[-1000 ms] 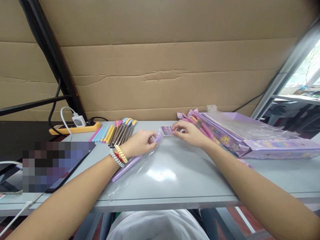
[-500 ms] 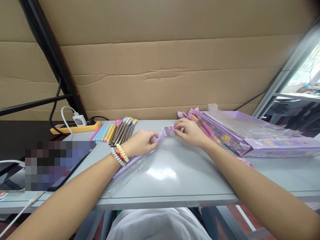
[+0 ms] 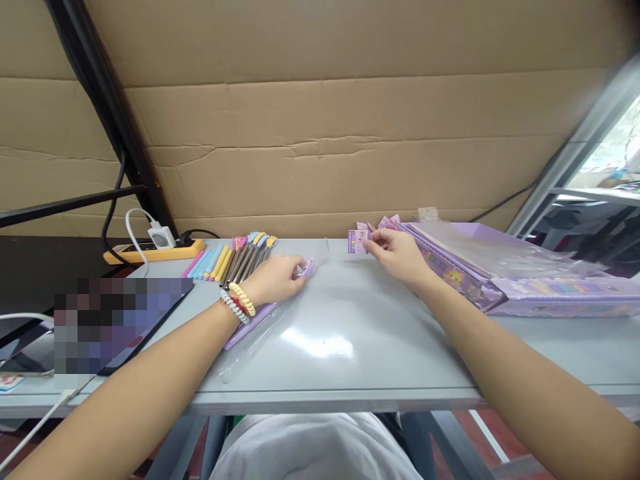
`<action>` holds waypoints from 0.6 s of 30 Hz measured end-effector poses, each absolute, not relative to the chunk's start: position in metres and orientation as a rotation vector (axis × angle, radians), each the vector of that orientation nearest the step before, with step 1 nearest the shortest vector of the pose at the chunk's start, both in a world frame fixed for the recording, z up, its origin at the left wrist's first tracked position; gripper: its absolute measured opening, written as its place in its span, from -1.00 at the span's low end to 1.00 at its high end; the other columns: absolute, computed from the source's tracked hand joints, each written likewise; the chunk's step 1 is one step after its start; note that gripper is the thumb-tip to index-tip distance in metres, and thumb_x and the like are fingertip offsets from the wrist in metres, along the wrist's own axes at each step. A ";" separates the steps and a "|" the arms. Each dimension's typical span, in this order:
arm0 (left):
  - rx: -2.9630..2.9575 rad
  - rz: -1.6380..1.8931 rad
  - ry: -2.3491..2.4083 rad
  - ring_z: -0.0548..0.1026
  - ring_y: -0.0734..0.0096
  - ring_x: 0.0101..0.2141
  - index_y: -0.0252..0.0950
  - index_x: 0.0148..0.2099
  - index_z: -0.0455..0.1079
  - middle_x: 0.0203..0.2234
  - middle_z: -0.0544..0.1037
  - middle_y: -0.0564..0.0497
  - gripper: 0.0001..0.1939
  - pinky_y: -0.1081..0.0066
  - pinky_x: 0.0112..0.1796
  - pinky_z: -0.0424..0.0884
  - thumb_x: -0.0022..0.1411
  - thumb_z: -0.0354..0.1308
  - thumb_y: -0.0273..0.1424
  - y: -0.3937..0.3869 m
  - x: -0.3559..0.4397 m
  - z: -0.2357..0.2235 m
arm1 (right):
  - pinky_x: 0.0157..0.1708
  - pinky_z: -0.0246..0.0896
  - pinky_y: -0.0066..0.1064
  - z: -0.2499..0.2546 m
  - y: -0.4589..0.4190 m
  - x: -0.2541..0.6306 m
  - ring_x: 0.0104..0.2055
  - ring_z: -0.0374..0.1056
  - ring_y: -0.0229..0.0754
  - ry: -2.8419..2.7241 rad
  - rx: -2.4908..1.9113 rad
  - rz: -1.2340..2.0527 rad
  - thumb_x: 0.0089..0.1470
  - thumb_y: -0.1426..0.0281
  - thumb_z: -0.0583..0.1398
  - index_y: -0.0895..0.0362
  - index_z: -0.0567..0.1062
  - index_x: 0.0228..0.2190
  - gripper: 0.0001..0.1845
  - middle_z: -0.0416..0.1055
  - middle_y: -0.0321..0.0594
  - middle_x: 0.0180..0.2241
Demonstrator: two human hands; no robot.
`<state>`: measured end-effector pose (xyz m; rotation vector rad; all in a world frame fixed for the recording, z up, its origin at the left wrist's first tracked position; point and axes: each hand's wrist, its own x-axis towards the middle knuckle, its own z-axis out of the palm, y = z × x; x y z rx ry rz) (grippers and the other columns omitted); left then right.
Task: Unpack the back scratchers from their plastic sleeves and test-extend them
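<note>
My left hand (image 3: pixel 279 279), with braided bracelets at the wrist, is closed around the top end of a purple pen (image 3: pixel 250 327) on the grey table. A clear plastic sleeve (image 3: pixel 253 352) lies along the pen, partly under the hand. Between thumb and fingers, my right hand (image 3: pixel 400 255) pinches a small purple printed card (image 3: pixel 357 241) just above the far part of the table. A gap separates the card from the pen. Left of my left hand are several dark-barrelled pens (image 3: pixel 244 261) with pink, blue and yellow tops.
Coloured sticks (image 3: pixel 214 263) lie beside the dark-barrelled pens. A yellow power strip (image 3: pixel 163 253) with a white plug sits behind a tablet (image 3: pixel 170 313) at left. An open purple box (image 3: pixel 565 299) with clear plastic stands right. Cardboard (image 3: pixel 320 180) rises behind the table.
My right hand has moved right, taking the printed card away from the pen's top end. The left hand has shifted slightly left with the pen.
</note>
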<state>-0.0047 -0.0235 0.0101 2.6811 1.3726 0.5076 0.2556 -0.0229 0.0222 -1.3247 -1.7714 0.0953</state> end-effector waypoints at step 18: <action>2.835 0.450 1.328 0.52 0.26 -0.36 -0.27 -0.12 0.41 -0.38 0.61 0.00 -0.74 0.37 -0.36 0.30 0.20 0.00 -0.32 -0.027 -0.004 0.014 | -0.48 0.11 -0.36 0.089 -0.093 0.313 -0.52 0.21 -0.27 -1.768 -1.319 0.146 -0.17 0.14 0.31 0.18 0.52 -0.50 -0.67 0.40 -0.20 -0.55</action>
